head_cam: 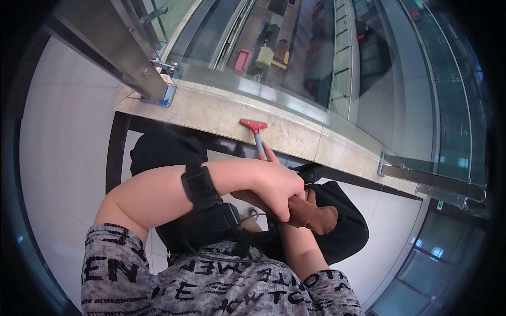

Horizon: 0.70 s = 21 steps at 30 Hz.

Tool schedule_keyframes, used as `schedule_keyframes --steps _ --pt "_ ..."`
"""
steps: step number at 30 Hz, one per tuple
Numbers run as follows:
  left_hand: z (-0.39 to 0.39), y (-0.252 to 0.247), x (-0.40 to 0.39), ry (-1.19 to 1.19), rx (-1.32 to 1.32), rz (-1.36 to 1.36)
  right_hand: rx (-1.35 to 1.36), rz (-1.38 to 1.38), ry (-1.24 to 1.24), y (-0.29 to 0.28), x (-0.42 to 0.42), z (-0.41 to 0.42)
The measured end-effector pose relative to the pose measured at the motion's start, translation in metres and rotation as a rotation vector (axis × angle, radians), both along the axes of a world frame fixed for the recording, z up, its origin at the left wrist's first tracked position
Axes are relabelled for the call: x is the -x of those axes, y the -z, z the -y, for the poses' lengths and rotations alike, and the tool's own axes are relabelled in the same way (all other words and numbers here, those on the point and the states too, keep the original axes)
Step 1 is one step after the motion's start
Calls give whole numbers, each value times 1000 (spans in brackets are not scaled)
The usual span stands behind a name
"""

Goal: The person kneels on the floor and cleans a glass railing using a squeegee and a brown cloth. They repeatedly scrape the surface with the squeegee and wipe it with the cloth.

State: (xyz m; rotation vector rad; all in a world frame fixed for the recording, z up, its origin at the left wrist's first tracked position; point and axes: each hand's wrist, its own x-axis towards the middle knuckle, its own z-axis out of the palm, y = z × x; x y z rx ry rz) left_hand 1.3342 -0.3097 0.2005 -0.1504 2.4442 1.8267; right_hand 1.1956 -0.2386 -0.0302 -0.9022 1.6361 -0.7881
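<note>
My left forearm crosses in front of my body, and my left hand (pixel 274 185) grips a brown cloth (pixel 318 219), whose loose end hangs out to the right. Beneath it my right arm reaches forward. Most of my right hand (pixel 272 153) is hidden behind the left one; its visible fingers lie along the handle of a scraper. This scraper (pixel 255 125) has a wide red head and a grey handle. Its head is over the beige marble ledge (pixel 292 140), pointing away from me; whether it touches the stone I cannot tell.
Beyond the ledge stands a glass panel (pixel 276 93), with lower floors showing through it. A metal post (pixel 154 89) rises at the left, and a metal rail post (pixel 431 172) is at the right. A black device (pixel 213 219) with a cable is strapped to my left forearm. White floor tiles (pixel 71 130) surround me.
</note>
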Motion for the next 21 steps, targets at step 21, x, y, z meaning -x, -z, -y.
schedule_keyframes --steps 21 --pt "-2 -7 8 67 -30 -23 -9 -430 108 5 68 -4"
